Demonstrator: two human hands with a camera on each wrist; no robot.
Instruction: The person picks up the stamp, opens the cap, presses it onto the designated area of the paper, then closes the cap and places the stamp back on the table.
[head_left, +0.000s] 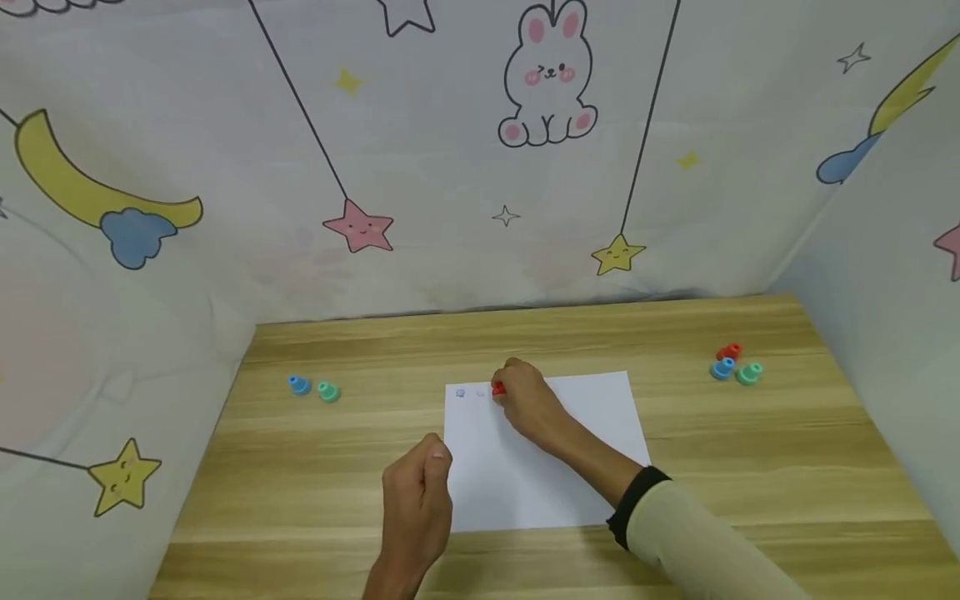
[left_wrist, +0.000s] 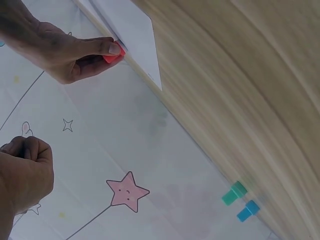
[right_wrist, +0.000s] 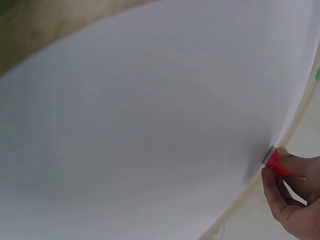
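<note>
My right hand [head_left: 530, 404] pinches a small red stamp [right_wrist: 274, 161] between thumb and fingers. The stamp's face is down at the top edge of the white paper [head_left: 540, 475], right of two faint purple prints [head_left: 461, 392]. My left hand [head_left: 418, 500] is curled into a fist beside the paper's left edge, thumb laid over the fingers, and nothing shows in it. In the left wrist view, the same fist [left_wrist: 27, 170] appears at the left, below the right hand [left_wrist: 75, 55].
Left of the paper stand a blue stamp [head_left: 299, 384] and a green stamp [head_left: 328, 391]. At the right are another red stamp [head_left: 730, 352], a blue one [head_left: 723, 368] and a green one [head_left: 749, 373]. A patterned cloth [head_left: 450, 150] rises behind the wooden table [head_left: 300, 475].
</note>
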